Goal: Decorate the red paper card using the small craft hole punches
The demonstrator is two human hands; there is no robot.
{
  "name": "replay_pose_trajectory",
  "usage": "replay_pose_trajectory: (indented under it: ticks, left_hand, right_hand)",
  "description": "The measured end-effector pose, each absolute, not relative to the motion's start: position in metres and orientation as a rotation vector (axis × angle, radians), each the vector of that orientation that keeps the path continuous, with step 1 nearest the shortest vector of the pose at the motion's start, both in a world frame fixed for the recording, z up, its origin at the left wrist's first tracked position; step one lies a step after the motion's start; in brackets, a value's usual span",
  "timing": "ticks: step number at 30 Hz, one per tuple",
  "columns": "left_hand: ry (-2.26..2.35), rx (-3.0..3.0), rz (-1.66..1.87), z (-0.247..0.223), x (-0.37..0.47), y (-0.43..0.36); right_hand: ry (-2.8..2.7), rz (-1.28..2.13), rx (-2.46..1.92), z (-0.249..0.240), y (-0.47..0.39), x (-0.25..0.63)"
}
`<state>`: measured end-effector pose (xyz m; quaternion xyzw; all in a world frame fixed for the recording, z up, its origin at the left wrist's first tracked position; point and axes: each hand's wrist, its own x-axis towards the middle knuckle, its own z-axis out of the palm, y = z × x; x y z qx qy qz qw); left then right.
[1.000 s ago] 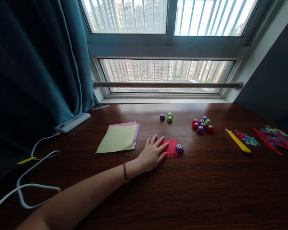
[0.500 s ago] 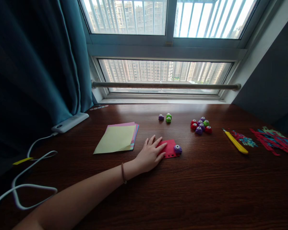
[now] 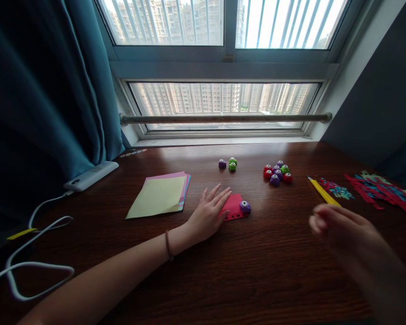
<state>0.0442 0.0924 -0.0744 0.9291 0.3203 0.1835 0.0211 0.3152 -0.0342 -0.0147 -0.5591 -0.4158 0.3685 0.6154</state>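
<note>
My left hand [image 3: 208,213] lies flat with spread fingers on the left part of a small red paper square [image 3: 235,207] on the dark wooden table [image 3: 257,271]. A purple paper punch [image 3: 245,206] sits on the paper's right edge. My right hand [image 3: 345,232] hovers blurred above the table at the right, fingers loosely curled and holding nothing I can see. It is near the yellow craft knife [image 3: 323,191].
A stack of coloured paper sheets [image 3: 160,196] lies left of my hand. Small punches stand in a group of three [image 3: 227,164] and a larger cluster [image 3: 276,173]. Cut paper strips [image 3: 379,187] lie far right. A white power bank [image 3: 89,175] with cable [image 3: 37,266] sits left by the curtain.
My right hand has come into view from the lower right. The left hand stays on the red paper. The view has shifted slightly to the right.
</note>
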Motion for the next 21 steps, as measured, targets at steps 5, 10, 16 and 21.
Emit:
replay_pose_trajectory:
  ticks: [5,10,16,21]
  left_hand:
    - [0.756,2.929,0.521,-0.055,0.057,0.084]
    - [0.687,2.905,0.39,-0.052,0.071,0.082]
    - [0.662,2.805,0.364,-0.064,0.07,0.085]
    - [0.724,2.7,0.412,-0.071,0.069,0.086]
  right_hand:
    - [-1.215,0.74,-1.34,-0.028,0.07,0.284]
    - [-1.525,0.349,-1.536,-0.045,0.133,0.249]
    - [-1.601,0.304,-1.681,-0.062,0.152,0.234]
    - [-1.688,0.202,-1.812,-0.062,0.144,0.225]
